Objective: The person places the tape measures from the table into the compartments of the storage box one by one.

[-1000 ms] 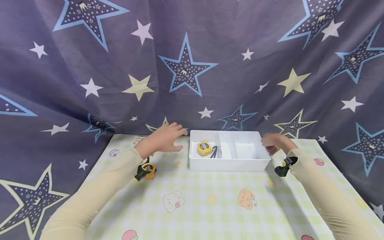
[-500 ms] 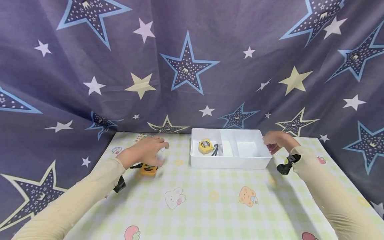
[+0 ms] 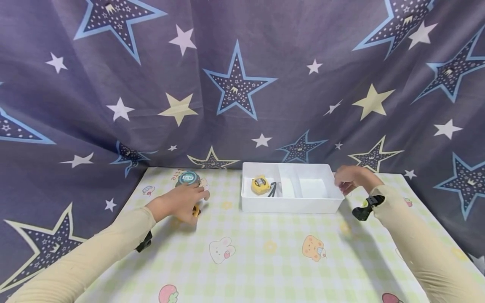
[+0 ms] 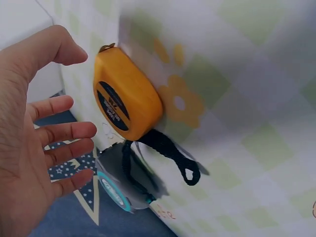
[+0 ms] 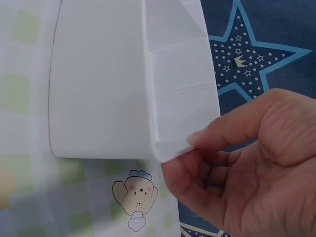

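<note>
My left hand [image 3: 181, 201] is over an orange tape measure [image 3: 195, 211] on the left of the table, hiding most of it in the head view. In the left wrist view the fingers and thumb are spread beside this orange tape measure [image 4: 143, 101], with a gap between; its black wrist strap [image 4: 165, 148] trails on the cloth. Just behind lies a grey tape measure [image 3: 188, 178] with a teal label. At the right end of a white divided box [image 3: 291, 205], my right hand [image 3: 352, 177] pinches the rim between thumb and fingers. A yellow tape measure [image 3: 260, 185] lies in the box's left compartment.
A checked cloth [image 3: 265, 261] with cartoon prints covers the table. Close behind the box hangs a dark star-patterned curtain [image 3: 288, 84], which also borders both sides. A partition [image 3: 289, 181] divides the inside of the box.
My left hand has moved left and down from beside the box to the orange tape measure, uncovering the grey one. The right hand has stayed at the box's end.
</note>
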Action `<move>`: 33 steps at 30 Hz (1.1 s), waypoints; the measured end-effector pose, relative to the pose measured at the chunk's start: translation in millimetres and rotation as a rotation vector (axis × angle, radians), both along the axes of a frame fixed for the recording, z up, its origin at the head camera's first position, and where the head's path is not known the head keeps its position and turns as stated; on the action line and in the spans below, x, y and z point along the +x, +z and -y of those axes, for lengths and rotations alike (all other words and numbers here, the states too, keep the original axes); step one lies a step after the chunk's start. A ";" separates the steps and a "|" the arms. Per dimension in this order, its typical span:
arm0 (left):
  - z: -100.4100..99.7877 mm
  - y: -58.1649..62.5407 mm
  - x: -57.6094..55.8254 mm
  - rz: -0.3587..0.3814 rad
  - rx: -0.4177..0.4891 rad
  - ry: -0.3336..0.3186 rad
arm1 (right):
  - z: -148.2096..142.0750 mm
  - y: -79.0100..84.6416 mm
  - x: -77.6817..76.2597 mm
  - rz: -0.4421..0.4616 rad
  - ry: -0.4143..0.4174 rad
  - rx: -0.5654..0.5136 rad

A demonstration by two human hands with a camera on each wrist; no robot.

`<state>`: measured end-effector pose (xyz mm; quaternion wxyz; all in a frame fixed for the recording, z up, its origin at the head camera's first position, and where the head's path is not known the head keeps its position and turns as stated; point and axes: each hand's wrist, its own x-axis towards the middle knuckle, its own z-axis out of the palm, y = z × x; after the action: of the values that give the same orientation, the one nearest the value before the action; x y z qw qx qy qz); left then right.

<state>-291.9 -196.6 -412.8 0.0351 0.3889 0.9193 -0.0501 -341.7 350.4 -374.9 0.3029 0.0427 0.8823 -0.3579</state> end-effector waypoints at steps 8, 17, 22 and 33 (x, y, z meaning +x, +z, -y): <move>6.5 -6.2 1.3 0.024 -0.039 0.040 | -3.6 -0.9 1.1 0.016 -0.014 -0.030; 11.5 -11.8 0.0 0.073 -0.072 0.091 | -4.5 0.1 1.5 0.017 -0.013 -0.039; 14.0 -13.0 0.1 0.075 -0.066 0.098 | -2.9 0.6 1.7 0.000 -0.014 -0.032; 12.0 -19.0 0.5 0.018 0.001 0.068 | -5.5 -1.6 0.7 -0.007 0.004 -0.040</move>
<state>-291.4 -208.6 -431.8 0.0448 0.3581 0.9315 -0.0450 -340.9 355.9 -376.4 0.3014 0.0337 0.8760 -0.3749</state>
